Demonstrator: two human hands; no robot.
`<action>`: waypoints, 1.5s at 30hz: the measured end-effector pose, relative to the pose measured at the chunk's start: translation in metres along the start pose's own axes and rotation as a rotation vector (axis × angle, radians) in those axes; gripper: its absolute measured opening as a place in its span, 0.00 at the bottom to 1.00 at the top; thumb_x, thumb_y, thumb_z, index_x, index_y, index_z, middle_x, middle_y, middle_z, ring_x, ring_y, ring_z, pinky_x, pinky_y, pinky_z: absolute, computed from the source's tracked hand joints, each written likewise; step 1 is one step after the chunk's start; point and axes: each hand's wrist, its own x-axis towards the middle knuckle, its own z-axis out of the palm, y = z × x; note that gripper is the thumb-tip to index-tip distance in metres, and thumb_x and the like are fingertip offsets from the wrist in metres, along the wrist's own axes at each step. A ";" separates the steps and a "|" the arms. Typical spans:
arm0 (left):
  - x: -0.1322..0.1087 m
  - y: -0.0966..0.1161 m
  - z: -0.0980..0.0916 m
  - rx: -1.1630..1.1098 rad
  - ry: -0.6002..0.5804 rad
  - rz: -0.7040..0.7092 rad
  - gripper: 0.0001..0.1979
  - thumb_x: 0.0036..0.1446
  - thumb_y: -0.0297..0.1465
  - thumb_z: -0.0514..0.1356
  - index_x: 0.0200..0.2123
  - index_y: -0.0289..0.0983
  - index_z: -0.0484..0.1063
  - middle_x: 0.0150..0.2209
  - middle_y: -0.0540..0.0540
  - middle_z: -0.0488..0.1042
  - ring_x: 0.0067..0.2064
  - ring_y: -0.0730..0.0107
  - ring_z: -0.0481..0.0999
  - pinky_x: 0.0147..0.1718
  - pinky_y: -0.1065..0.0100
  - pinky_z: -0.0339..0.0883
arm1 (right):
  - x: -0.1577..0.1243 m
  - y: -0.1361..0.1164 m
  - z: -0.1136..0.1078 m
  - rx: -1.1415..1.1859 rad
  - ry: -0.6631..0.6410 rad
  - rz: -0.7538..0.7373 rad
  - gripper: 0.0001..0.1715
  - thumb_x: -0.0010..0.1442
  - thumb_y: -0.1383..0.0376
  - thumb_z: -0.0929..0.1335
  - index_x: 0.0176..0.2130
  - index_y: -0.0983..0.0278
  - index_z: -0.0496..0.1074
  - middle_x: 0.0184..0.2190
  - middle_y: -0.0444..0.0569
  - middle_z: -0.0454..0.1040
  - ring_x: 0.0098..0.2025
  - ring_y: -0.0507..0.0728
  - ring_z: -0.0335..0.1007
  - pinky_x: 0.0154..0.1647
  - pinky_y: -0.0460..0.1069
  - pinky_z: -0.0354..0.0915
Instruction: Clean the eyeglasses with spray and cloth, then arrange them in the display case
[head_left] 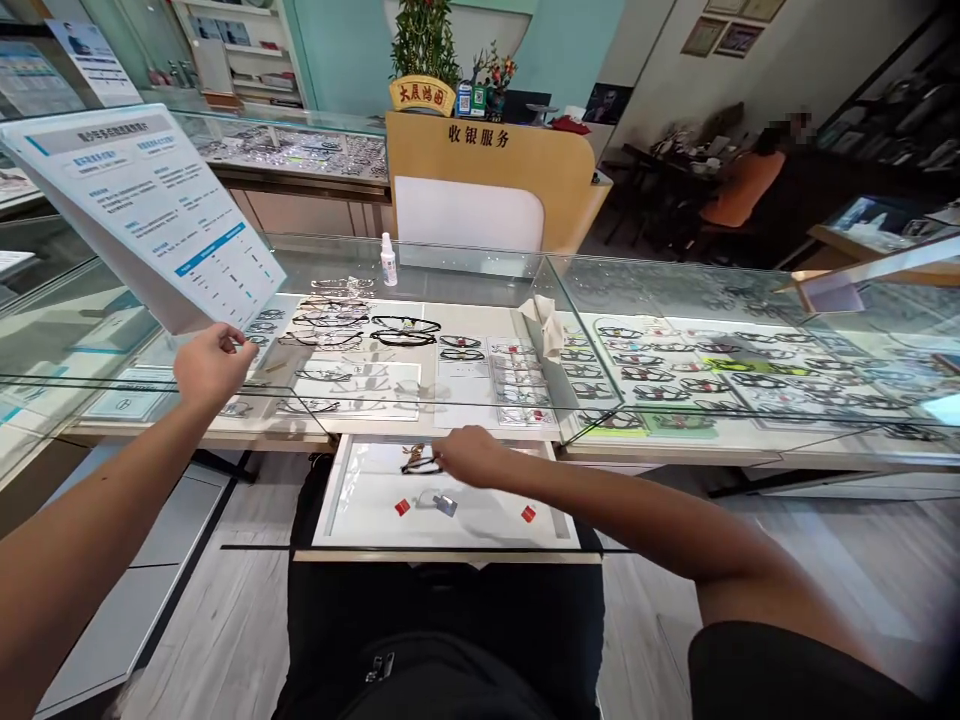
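My left hand (214,365) is closed near the lower corner of a tilted printed sign board (165,220); whether its fingers grip the board or something small is hard to tell. Over the pulled-out white drawer (360,525), my right hand (471,456) is closed on a pair of dark-framed glasses (420,466). Beside those glasses lies a small golden item (413,453). Further forward in the drawer are a grey tag (445,505) and two red tags, one at the left (403,508) and one at the right (529,514).
Rows of glasses (330,322) lie inside the glass display counter (480,425). A white spray bottle (388,262) stands on its top, and a beige cloth (551,325) lies to the right. Beyond is a wooden cashier desk (487,160). A person in orange (742,190) sits at the back right.
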 end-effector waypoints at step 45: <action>-0.002 0.004 0.000 0.041 -0.023 -0.013 0.07 0.65 0.37 0.60 0.35 0.41 0.72 0.31 0.50 0.73 0.32 0.66 0.66 0.30 0.63 0.52 | 0.096 0.038 -0.009 -0.093 0.041 0.061 0.20 0.77 0.63 0.66 0.64 0.66 0.74 0.52 0.62 0.87 0.53 0.65 0.85 0.48 0.52 0.72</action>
